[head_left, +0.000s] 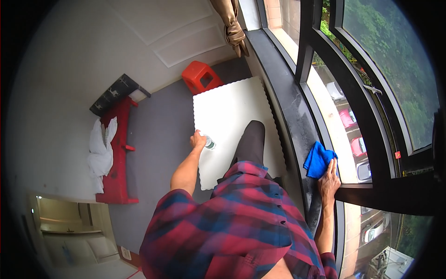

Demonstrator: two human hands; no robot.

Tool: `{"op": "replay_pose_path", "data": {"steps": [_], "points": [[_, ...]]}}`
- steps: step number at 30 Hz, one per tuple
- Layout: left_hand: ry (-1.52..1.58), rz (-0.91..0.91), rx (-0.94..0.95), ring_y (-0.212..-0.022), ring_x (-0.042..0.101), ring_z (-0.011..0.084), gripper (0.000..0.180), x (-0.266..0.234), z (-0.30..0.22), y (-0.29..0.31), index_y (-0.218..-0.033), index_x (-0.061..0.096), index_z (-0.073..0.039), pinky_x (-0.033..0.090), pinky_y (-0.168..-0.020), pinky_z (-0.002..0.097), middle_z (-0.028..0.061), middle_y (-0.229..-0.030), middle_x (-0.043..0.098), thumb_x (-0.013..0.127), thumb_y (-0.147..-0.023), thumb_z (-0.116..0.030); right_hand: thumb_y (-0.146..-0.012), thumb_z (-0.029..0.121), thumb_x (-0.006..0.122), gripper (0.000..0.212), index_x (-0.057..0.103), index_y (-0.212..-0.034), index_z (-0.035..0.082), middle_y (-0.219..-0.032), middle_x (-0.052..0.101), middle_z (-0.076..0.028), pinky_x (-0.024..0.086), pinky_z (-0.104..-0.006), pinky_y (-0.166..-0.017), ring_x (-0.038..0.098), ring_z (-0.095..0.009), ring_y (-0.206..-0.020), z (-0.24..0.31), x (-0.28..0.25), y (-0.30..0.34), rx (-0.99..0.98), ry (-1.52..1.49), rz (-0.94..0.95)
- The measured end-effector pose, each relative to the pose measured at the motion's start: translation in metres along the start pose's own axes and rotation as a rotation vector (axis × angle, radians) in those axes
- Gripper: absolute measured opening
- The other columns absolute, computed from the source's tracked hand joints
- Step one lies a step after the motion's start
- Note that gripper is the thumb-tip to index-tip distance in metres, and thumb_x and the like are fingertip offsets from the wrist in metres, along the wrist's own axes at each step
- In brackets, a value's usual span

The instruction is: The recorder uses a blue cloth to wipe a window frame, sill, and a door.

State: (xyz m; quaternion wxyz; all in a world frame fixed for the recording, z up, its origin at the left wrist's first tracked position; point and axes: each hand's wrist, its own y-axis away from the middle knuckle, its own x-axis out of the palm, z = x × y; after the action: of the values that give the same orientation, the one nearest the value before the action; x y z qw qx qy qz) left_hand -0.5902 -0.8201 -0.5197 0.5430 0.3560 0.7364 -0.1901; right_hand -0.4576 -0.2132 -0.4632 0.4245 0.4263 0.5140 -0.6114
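Observation:
My left hand (pixel 198 139) is closed around the top of a small clear bottle (pixel 210 143) with a green label. The bottle is held tilted over a white table with a scalloped edge (pixel 218 109). On the right, my right hand (pixel 329 180) holds a blue cloth (pixel 318 159) by its edge against the window frame, its fingers pointing away from me. The cloth lies bunched over the dark windowsill (pixel 297 111) and partly hides the frame. Whitish smears mark the sill.
An open window sash (pixel 390 69) stands at the right, with parked cars below outside. A red stool (pixel 200 76) is beyond the table. To the left is a red bench (pixel 115 162) with white cloth on it. A knotted brown curtain (pixel 232 28) hangs at the far end.

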Motion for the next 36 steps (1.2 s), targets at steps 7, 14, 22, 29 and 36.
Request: {"op": "replay_pose_path", "data": {"steps": [7, 14, 22, 29, 36], "points": [[-0.040, 0.076, -0.026, -0.110, 0.066, 0.0395, 0.049, 0.034, -0.027, -0.022, -0.130, 0.061, -0.021, 0.053, -0.095, 0.0480, 0.0213, -0.114, 0.070, 0.067, -0.081, -0.026, -0.078, 0.001, 0.051, 0.067, 0.043, -0.145, -0.002, -0.154, 0.043, -0.016, 0.056, -0.0431, -0.063, 0.069, -0.037, -0.076, 0.001, -0.004, 0.005, 0.014, -0.021, 0.011], [-0.106, 0.146, 0.025, -0.110, 0.065, 0.0421, 0.056, 0.050, -0.013, -0.019, -0.134, 0.057, -0.020, 0.052, -0.094, 0.0496, 0.0222, -0.115, 0.070, 0.073, -0.082, -0.032, -0.091, 0.012, 0.058, 0.065, 0.037, -0.151, 0.004, -0.154, 0.042, -0.018, 0.057, -0.0439, -0.069, 0.070, -0.041, -0.083, 0.016, -0.015, -0.010, 0.124, -0.157, 0.119], [0.072, 0.159, 0.010, -0.124, 0.057, 0.0412, 0.082, 0.030, 0.026, -0.014, -0.146, 0.044, -0.010, 0.044, -0.105, 0.0464, 0.0233, -0.134, 0.060, 0.082, -0.077, -0.035, -0.095, 0.026, 0.062, 0.067, 0.037, -0.150, -0.001, -0.157, 0.036, -0.021, 0.058, -0.0416, -0.061, 0.071, -0.037, -0.075, 0.059, 0.007, -0.059, 0.208, -0.054, 0.174], [0.391, -0.138, 0.462, -0.115, 0.062, 0.0350, 0.040, 0.016, -0.069, 0.025, -0.123, 0.063, -0.001, 0.046, -0.102, 0.0433, 0.0180, -0.124, 0.066, 0.071, -0.084, -0.008, -0.098, 0.029, 0.057, 0.063, 0.037, -0.149, -0.003, -0.157, 0.033, -0.023, 0.058, -0.0422, -0.064, 0.071, -0.036, -0.074, 0.092, 0.054, -0.137, 0.220, -0.004, 0.147], [0.651, 0.332, 1.150, -0.114, 0.062, 0.0333, 0.025, 0.037, -0.302, 0.100, -0.110, 0.068, -0.001, 0.048, -0.101, 0.0410, 0.0133, -0.119, 0.070, 0.065, -0.086, -0.002, -0.097, 0.032, 0.058, 0.066, 0.038, -0.148, -0.005, -0.155, 0.037, -0.024, 0.058, -0.0444, -0.074, 0.072, -0.035, -0.086, 0.126, 0.090, -0.238, 0.150, -0.050, 0.128]]}}
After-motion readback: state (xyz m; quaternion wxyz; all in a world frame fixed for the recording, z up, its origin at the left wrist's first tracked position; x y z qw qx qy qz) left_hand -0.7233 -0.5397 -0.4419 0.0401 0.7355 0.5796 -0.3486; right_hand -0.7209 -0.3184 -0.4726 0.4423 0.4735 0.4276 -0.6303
